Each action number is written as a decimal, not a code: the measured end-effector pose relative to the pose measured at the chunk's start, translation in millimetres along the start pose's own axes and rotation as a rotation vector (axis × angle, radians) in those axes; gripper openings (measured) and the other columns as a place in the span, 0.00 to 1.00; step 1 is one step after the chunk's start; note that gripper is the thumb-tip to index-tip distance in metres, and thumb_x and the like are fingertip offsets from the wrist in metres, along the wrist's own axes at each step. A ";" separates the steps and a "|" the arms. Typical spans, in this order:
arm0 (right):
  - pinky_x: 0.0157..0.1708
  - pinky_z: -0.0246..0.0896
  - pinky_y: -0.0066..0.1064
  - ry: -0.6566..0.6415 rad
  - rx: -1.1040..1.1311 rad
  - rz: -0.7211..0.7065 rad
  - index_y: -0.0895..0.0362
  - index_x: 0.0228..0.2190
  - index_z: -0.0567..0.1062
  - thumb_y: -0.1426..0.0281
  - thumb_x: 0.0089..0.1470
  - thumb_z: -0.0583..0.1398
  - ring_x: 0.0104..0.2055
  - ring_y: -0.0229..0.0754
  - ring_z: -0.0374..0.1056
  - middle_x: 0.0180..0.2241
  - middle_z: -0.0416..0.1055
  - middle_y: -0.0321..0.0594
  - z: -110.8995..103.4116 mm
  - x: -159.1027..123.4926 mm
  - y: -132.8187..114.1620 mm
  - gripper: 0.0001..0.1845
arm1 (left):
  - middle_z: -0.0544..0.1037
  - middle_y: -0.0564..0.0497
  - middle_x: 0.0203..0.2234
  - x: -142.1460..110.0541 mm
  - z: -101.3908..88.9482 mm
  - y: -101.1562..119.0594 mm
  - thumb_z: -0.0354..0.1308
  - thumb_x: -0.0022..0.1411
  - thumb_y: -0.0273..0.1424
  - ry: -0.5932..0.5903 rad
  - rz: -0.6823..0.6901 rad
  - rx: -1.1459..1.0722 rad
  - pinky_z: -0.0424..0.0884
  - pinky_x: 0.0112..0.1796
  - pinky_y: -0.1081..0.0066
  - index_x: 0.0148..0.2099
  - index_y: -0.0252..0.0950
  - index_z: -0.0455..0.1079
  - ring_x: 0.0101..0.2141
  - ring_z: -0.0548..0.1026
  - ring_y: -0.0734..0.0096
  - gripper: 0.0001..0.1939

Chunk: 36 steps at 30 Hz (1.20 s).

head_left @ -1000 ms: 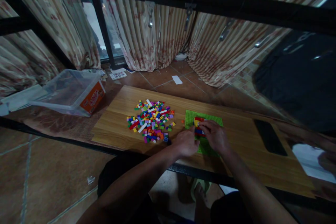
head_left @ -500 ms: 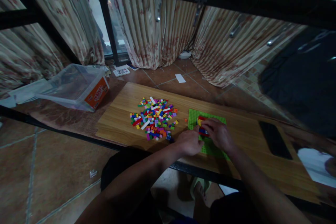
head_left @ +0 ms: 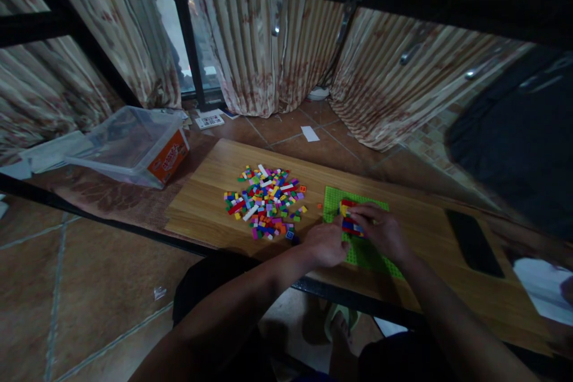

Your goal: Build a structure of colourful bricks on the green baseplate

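Apparently, brick step: working the red, yellow and blue brick build [head_left: 351, 226] on the green baseplate [head_left: 360, 253]; next press likely calls for aligned studs.
Right hand [head_left: 385, 230]: fingertips bunched over it; cannot tell any pinch.
Left hand [head_left: 329, 243]: at its left edge, grip unclear.
Surfaces: studded plastic, smooth wood-grain board [head_left: 201, 203].

Bare forearms [head_left: 268, 283], dark legwear [head_left: 201, 283], and a pale green slipper [head_left: 330, 317] on one bare foot [head_left: 341, 329]
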State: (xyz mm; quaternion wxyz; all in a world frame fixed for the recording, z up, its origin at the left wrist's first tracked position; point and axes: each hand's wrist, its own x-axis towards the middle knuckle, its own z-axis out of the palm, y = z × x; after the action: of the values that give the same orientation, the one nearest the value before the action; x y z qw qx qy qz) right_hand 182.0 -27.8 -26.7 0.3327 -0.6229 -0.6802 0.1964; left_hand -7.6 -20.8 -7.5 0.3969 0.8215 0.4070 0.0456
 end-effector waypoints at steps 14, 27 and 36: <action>0.30 0.65 0.33 -0.029 0.012 0.263 0.56 0.25 0.77 0.61 0.43 0.62 0.28 0.41 0.71 0.26 0.76 0.38 1.2 13.2 -6.8 0.10 | 0.79 0.40 0.40 -1.4 0.2 1.6 0.51 0.61 0.35 -0.008 -0.005 -0.026 0.72 0.46 0.56 0.64 0.31 0.56 0.46 0.75 0.49 0.31; 0.28 0.65 0.31 -0.078 -0.019 0.289 0.54 0.23 0.79 0.66 0.41 0.62 0.26 0.41 0.72 0.23 0.77 0.37 -2.2 22.8 -10.5 0.06 | 0.79 0.42 0.41 0.5 2.3 -2.7 0.53 0.60 0.37 0.008 -0.003 -0.002 0.74 0.44 0.58 0.63 0.33 0.56 0.44 0.77 0.52 0.31; 0.26 0.64 0.29 -0.091 0.006 0.279 0.54 0.21 0.79 0.67 0.40 0.63 0.25 0.40 0.71 0.22 0.77 0.35 -0.3 25.3 -7.7 0.05 | 0.79 0.41 0.41 1.2 5.6 -7.8 0.53 0.60 0.37 0.040 0.010 0.008 0.73 0.47 0.57 0.63 0.33 0.57 0.47 0.76 0.52 0.31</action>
State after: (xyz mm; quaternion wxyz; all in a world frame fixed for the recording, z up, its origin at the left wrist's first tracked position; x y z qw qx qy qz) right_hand 176.7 -4.2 -16.0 0.2727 -0.7008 -0.6010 0.2708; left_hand -9.5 -20.6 -16.9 0.3850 0.8239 0.4111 0.0625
